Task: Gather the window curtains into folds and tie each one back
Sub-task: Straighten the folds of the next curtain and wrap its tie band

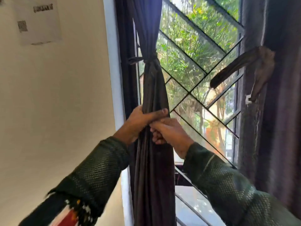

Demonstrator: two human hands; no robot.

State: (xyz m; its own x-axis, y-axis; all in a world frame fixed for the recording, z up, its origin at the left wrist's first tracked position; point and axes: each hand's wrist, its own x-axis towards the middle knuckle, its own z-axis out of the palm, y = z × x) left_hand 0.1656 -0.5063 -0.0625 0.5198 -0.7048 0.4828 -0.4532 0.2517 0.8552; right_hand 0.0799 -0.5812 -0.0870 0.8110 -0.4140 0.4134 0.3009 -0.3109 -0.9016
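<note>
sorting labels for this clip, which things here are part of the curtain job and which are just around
Part of the job:
left curtain
its tie
right curtain
its loose tie
left hand
right hand

Just around:
paper sheet on the wall
window bars

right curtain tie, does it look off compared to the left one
Yes. The left curtain is cinched by a tie-back, both hands gripping below. On the right curtain, the strap sticks out loose over the window, wrapping nothing.

I see white paper sheet (39, 20) taped on cream wall (65, 95); green foliage (192, 46) beyond black diagonal window grille (197, 66).
</note>
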